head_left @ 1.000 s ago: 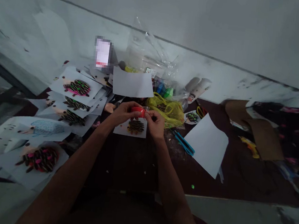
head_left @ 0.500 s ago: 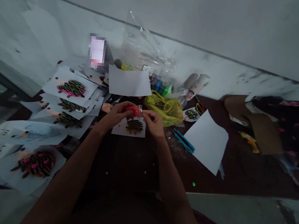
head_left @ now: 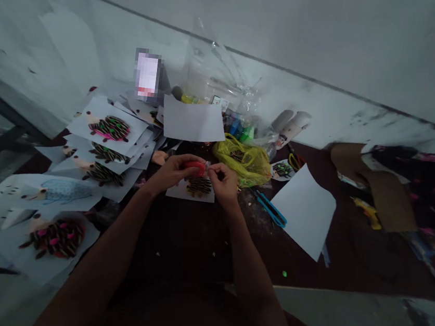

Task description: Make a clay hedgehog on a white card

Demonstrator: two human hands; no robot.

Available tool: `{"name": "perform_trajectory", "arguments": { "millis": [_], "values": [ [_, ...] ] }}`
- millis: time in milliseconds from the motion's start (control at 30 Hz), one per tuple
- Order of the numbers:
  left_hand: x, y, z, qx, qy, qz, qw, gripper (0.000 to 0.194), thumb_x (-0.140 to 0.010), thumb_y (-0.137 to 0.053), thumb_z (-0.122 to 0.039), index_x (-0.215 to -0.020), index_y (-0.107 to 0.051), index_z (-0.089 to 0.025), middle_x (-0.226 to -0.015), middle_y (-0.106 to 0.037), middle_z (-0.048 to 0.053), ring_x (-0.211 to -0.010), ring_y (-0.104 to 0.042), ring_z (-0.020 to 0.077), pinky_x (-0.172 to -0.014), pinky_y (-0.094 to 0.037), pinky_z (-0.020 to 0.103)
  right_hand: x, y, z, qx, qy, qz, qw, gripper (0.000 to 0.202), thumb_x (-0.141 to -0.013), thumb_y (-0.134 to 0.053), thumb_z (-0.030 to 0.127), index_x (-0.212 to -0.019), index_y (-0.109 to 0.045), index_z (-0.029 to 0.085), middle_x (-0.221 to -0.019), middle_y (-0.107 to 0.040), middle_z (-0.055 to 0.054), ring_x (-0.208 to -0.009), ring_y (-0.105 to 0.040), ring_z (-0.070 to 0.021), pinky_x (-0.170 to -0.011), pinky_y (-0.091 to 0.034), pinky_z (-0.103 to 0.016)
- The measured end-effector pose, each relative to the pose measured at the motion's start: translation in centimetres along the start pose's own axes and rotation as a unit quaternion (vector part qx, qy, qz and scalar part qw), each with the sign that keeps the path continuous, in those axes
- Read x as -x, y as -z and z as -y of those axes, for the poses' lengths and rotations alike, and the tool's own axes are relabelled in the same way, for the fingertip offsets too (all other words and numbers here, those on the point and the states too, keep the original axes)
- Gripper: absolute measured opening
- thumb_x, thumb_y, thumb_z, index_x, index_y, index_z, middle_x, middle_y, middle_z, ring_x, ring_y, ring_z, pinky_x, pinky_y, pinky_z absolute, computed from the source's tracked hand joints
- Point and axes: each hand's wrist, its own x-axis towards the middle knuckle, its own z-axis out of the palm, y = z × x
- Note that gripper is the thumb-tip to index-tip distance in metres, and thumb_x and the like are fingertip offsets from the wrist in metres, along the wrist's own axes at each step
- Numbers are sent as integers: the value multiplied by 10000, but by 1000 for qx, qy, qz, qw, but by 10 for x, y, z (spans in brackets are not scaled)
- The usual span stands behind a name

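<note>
My left hand (head_left: 169,174) is closed around a small packet of red clay (head_left: 196,169). At the packet's right end, clear plastic shows, and the fingertips of my right hand (head_left: 224,186) pinch it there. Just beneath both hands lies a small white card (head_left: 173,192) bearing a hedgehog with dark striped seed-like spines (head_left: 199,186); the packet and fingers hide its upper part. A lump of skin-coloured clay (head_left: 159,157) rests left of my left hand.
Hedgehog cards (head_left: 111,128) are piled on the left. A yellow plastic bag (head_left: 254,170) lies beyond my right hand, with blue-handled scissors (head_left: 272,210) and a white sheet (head_left: 303,212) on the right. Farther right are a yellow tool (head_left: 369,214) and brown cardboard (head_left: 388,201).
The view has shifted slightly, so the scene sits a little farther right. Both hands stay on the red packet, and more of its red part shows between them.
</note>
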Motion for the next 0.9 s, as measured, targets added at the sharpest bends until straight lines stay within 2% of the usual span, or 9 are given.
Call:
{"name": "perform_trajectory", "arguments": {
  "millis": [167,333,467,533,633,800,900],
  "values": [
    [1,4,2,12,23,2,1000,488,-803,-765,-477,-1153,-754,-138,-927,-773,80,-685,-639,152,-604,-511,253,0,2,1,31,2,0,1000,192,-868,-634,386,-803,-685,213,-747,-666,-8,-690,-583,-164,-680,-477,-286],
    [3,8,5,7,33,4,999,504,-806,-768,-476,-1167,-734,-126,-804,-747,60,-600,-626,144,-547,-498,250,0,4,5,38,76,20,996,154,-888,-683,349,-830,-738,217,-803,-651,-25,-726,-551,-167,-689,-463,-295],
    [5,9,5,7,31,10,999,479,-820,-762,-506,-1123,-744,-134,-747,-720,47,-580,-612,141,-496,-470,227,0,6,4,31,87,57,994,207,-914,-689,344,-1053,-810,248,-908,-663,-38,-782,-578,-177,-688,-474,-301],
    [6,10,2,0,30,11,999,462,-825,-759,-530,-1069,-753,-138,-762,-722,52,-591,-614,142,-502,-480,231,0,5,2,51,84,67,993,223,-917,-703,354,-1090,-815,271,-956,-670,-41,-824,-593,-184,-740,-490,-316],
    [5,13,-7,-19,27,9,999,460,-816,-771,-550,-1034,-762,-145,-801,-742,64,-621,-631,149,-534,-499,244,1,2,1,70,95,76,990,192,-915,-720,347,-1058,-825,273,-957,-669,-48,-861,-603,-195,-807,-497,-337],
    [4,14,-18,-17,14,18,1000,441,-779,-810,-504,-1053,-758,-163,-935,-765,73,-754,-677,164,-642,-536,252,2,-1,7,72,95,73,990,128,-914,-724,334,-970,-814,264,-881,-650,-32,-815,-590,-184,-792,-497,-324],
    [5,12,-19,6,30,34,999,447,-755,-825,-481,-1054,-752,-157,-900,-749,60,-705,-659,153,-594,-514,247,2,0,11,67,106,66,990,132,-924,-711,350,-908,-806,258,-853,-649,-25,-785,-583,-176,-780,-498,-316]
  ]
}}
